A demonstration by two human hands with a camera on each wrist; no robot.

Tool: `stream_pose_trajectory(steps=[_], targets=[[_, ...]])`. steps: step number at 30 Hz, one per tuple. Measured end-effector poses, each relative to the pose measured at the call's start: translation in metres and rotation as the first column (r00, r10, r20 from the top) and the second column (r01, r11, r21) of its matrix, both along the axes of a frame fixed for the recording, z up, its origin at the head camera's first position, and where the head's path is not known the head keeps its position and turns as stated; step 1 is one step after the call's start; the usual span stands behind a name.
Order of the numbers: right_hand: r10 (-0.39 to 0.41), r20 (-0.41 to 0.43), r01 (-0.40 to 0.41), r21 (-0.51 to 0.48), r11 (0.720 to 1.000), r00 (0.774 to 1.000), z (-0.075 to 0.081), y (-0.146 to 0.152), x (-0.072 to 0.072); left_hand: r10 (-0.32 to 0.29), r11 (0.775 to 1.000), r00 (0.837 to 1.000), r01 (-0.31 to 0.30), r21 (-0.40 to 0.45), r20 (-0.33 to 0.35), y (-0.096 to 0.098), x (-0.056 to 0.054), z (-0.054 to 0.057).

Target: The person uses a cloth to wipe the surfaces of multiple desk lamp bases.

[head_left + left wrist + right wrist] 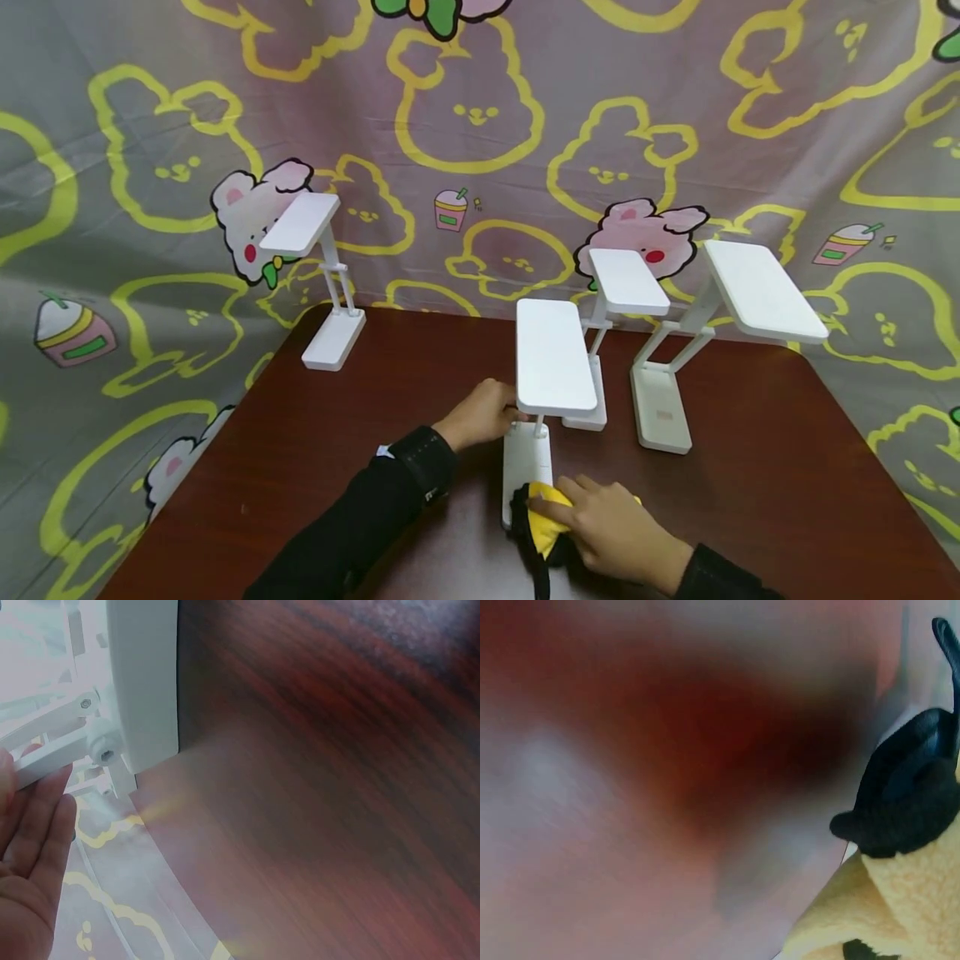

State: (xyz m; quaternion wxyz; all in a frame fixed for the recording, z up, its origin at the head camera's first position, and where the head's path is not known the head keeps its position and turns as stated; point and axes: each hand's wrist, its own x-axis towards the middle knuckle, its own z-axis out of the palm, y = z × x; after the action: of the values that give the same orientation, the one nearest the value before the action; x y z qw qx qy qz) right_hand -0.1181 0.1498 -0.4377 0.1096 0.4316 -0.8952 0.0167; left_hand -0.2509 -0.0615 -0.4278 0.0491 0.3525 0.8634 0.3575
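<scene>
The left grip (483, 412), as the head view has it, is clamped on the nearest white stand (527, 458), low down where its folding struts meet the base. Just in front of it, on the person's right, the right grip (611, 525) has its fingers bent over a black-and-yellow cloth (546, 521), which touches the near end of that same base. The stand's flat white top sits tilted above and between the two. A second white stand (630, 283) is just behind it, and a larger white stand (765, 292) is farther right, beyond the right grip. Well off to the left and behind the left grip is another white stand (333, 342). All of them are on the dark brown table (420, 358), with a patterned curtain (472, 92) behind.

In the left wrist view, the left grip has a slim white strut (56, 754) between thumb and fingers; the base stands beside it, with bare table beyond.

In the right wrist view, the cloth's fuzzy yellow part and black end fill the right side; the rest is blurred, and I can't make out the right grip's fingers there.
</scene>
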Motion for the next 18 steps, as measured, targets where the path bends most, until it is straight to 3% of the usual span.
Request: stream_pose_trajectory(steps=[4, 7, 12, 18], targets=[[0.129, -0.039, -0.127, 0.056, 0.99, 0.991, 0.003, 0.009, 0.012, 0.011, 1.0, 1.0, -0.011, 0.016, -0.008, 0.003, -0.006, 0.002], [0.163, -0.096, -0.155, 0.085, 0.984, 0.982, 0.003, 0.017, 0.016, 0.016, 0.999, 1.0, -0.016, 0.031, -0.017, 0.005, -0.016, 0.001], [0.129, -0.166, -0.123, 0.051, 0.991, 0.978, -0.002, 0.025, 0.017, 0.038, 0.999, 0.999, -0.038, 0.032, -0.026, 0.007, -0.046, -0.002], [0.067, -0.154, -0.069, -0.006, 0.998, 0.986, -0.004, 0.036, 0.018, 0.112, 0.993, 0.993, -0.111, 0.04, -0.023, 0.015, -0.084, 0.0]])
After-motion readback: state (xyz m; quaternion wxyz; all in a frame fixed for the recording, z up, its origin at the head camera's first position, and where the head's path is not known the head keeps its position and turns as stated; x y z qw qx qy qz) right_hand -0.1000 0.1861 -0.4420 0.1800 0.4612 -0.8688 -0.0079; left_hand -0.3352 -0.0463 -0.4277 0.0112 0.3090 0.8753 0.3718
